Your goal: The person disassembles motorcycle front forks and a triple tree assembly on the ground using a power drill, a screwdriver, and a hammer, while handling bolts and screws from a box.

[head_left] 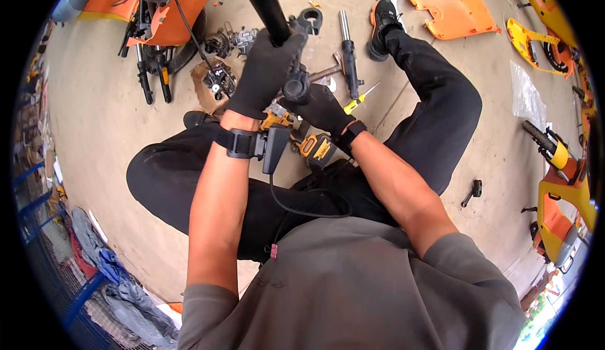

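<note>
Tube (261,3) in left hand (268,69): holding it in closed grip, slanting it up over floor (94,129). Curling right hand (322,107) just beside clamp (296,88); cannot tell what grip is holding there. Best keeping tube steady and right hand clear of clamp edges. Crowding reach beyond right hand: hammer (325,72), strut (350,66), screwdriver (355,105). Lying close below hands, hemming space: power tool (309,145). Sitting farther left: box (205,94).

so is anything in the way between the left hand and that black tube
Nothing visible, apart from the black glove being worn: the left hand is closed around the black tube.
</note>
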`<state>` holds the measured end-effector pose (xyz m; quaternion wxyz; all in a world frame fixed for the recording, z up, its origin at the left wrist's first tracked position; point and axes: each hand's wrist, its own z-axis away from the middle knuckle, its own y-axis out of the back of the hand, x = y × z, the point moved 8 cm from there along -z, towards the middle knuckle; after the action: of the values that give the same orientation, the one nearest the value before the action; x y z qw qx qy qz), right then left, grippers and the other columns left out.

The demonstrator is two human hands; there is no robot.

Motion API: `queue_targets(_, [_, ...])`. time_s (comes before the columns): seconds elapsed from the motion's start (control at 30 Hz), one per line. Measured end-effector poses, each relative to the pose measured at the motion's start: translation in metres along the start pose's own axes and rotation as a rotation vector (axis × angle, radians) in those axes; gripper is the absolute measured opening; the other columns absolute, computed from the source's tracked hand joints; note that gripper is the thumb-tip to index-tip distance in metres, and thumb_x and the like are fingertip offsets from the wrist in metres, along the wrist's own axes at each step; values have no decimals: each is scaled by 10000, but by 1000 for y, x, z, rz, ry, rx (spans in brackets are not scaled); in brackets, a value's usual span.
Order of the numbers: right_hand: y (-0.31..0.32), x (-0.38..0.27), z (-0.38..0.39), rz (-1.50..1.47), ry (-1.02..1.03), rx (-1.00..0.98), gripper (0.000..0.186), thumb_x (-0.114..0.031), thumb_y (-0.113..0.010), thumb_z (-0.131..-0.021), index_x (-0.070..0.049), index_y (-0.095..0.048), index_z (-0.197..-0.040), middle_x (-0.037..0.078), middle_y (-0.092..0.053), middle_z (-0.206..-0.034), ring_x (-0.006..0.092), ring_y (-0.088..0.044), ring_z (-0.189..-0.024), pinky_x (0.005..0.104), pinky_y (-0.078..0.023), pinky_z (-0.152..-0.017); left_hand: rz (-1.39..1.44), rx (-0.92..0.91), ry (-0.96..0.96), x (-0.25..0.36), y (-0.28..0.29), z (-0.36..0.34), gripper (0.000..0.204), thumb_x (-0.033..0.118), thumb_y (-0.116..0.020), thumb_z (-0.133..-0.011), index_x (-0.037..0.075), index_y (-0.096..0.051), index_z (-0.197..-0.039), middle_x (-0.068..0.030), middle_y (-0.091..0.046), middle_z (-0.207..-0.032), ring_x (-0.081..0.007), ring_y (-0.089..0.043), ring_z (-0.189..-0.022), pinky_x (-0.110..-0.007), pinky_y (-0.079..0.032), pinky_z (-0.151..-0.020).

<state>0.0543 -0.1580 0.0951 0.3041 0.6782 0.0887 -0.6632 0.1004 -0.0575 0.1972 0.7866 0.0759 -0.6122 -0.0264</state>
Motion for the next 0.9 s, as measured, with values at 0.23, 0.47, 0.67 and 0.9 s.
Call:
queue_targets(0.23, [10,17,10,-5,-45,22,286,-276,-706,-854,-41,-677,-1014,174,-696,-936,314,-669,-907,399,-500,-800,-19,-93,-33,-7,-22,-6,313,294,-643,-927,0,-595,-1023,-13,-581,-876,-73,-526,-760,-247,-444,-669])
queue_targets(0.47, [16,35,2,90,-18,95,296,-297,-733,-831,-51,-697,-992,167,-705,-924,333,-663,-869,409,-496,-774,20,-86,-78,-21,-28,-21,417,329,-711,-866,-25,-589,-1050,-88,-646,-790,-146,-615,-686,-318,-497,-615])
queue_targets(0.67, [23,22,2,97,70,127,260,-282,-721,-831,-49,-691,-942,164,-702,-876,351,-657,-825,433,-494,-714,-197,-87,-62,-15,-35,-21,458,387,-681,-862,-33,-583,-1018,-174,-671,-852,-234,-669,-780,-360,-518,-707])
queue_targets(0.9, [32,6,4,169,224,261,254,-264,-750,-790,-53,-678,-914,157,-691,-862,357,-650,-816,425,-501,-707,-148,-50,-7,-28,-37,-24,432,360,-710,-846,-10,-596,-1036,-150,-661,-808,-194,-661,-754,-343,-515,-690])
